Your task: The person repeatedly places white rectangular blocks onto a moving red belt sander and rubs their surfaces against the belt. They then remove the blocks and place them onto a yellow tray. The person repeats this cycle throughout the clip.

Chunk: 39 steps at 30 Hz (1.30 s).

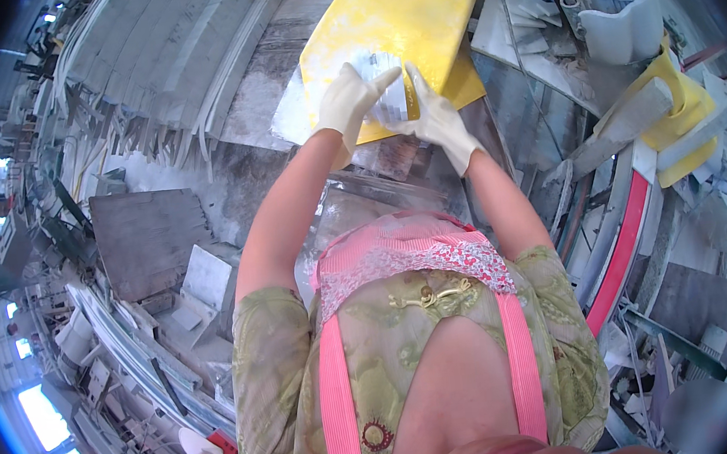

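Both my hands wear cream rubber gloves and reach out over a wet yellow sheet point(379, 28). Between them is a small stack of thin, pale grey-white strips point(392, 97). My left hand point(344, 102) closes on the stack's left side, with a finger reaching across its top. On the right side, my right hand point(439, 122) grips the same stack, one finger pointing up along it and the others bent beneath. The undersides of the fingers and the strips' lower ends are partly hidden.
Long grey slats point(164, 62) lie in rows at the far left. A dark square board point(150, 239) rests nearer on the left. To the right are a white bucket-like container point(624, 22), a yellow cloth point(680, 109) and a red-edged rail point(623, 241).
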Motion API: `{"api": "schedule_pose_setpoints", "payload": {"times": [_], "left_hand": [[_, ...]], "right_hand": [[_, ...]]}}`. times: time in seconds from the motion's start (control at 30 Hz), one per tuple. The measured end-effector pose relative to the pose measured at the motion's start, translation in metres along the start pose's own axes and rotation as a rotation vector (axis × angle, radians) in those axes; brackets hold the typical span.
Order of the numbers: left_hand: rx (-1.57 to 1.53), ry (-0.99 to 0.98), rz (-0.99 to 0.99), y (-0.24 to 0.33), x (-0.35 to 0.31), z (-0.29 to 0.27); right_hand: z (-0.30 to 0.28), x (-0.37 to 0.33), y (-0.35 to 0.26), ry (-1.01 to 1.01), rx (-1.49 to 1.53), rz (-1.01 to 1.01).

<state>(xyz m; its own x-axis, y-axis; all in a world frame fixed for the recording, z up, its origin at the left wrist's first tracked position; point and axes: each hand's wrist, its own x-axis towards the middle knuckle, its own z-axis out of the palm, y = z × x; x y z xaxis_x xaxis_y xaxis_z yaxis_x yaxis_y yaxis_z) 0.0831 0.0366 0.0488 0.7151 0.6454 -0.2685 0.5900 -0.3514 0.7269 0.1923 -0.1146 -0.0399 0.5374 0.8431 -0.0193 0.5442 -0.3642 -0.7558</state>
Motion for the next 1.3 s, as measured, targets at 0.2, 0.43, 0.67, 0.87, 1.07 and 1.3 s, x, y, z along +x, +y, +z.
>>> {"api": "schedule_pose_setpoints", "payload": {"times": [0.2,0.43,0.67,0.87,1.07,1.3], "left_hand": [[0.187,0.092,-0.123,0.013,0.001,0.023],[0.452,0.089,-0.124,0.017,0.004,0.024],[0.737,-0.063,-0.152,0.049,0.027,0.018],[0.701,0.186,-0.276,0.052,0.020,0.037],[0.396,0.131,-0.206,0.037,0.007,0.014],[-0.467,-0.356,0.007,-0.067,0.028,-0.056]], "right_hand": [[-0.005,0.033,0.010,-0.110,-0.008,-0.100],[0.008,0.031,0.009,-0.136,0.877,-0.224],[0.013,0.017,-0.002,0.153,-0.195,-0.252],[0.019,-0.002,-0.016,0.129,-0.105,-0.075],[0.012,-0.008,0.000,0.082,0.241,-0.116],[0.007,0.051,0.025,0.297,0.338,-0.054]]}}
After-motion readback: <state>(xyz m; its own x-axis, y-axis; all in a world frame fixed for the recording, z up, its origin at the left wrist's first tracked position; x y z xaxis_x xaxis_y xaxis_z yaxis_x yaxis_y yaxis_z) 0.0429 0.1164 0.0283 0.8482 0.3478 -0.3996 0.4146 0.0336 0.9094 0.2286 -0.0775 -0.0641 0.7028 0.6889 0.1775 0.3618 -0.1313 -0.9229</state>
